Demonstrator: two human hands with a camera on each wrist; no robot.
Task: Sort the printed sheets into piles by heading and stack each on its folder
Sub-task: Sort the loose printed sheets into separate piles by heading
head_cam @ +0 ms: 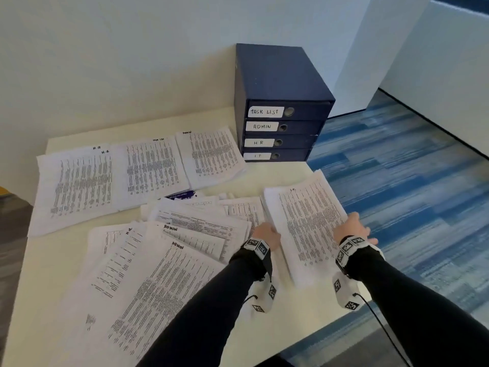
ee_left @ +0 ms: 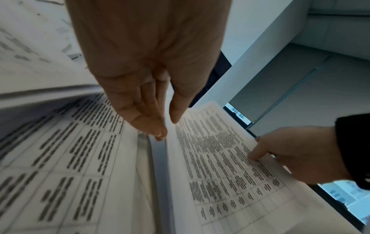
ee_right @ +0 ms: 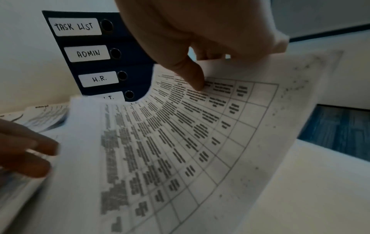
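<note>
A thick pile of printed sheets headed I.T. [head_cam: 304, 221] lies at the table's right edge. My left hand [head_cam: 268, 234] holds its left edge, thumb on top and straight fingers [ee_left: 148, 120] down the side. My right hand [head_cam: 354, 226] pinches its right edge, with the thumb [ee_right: 194, 79] pressing the top sheet [ee_right: 180, 142] and the fingers behind the upcurled margin. Several dark blue folders [head_cam: 280, 133], labelled TASK LIST, ADMIN, H.R. and I.T., are stacked at the back right. Sorted piles headed H.R. [head_cam: 79, 186], Task List [head_cam: 153, 168] and Admin [head_cam: 211, 157] lie in a row at the back.
Loose unsorted sheets [head_cam: 158, 260] fan over the table's front left, some headed ADMIN. A purple item [head_cam: 182, 195] peeks from under them. The white table [head_cam: 264, 176] ends just right of the I.T. pile, above blue carpet [head_cam: 397, 194]. Walls close off the back.
</note>
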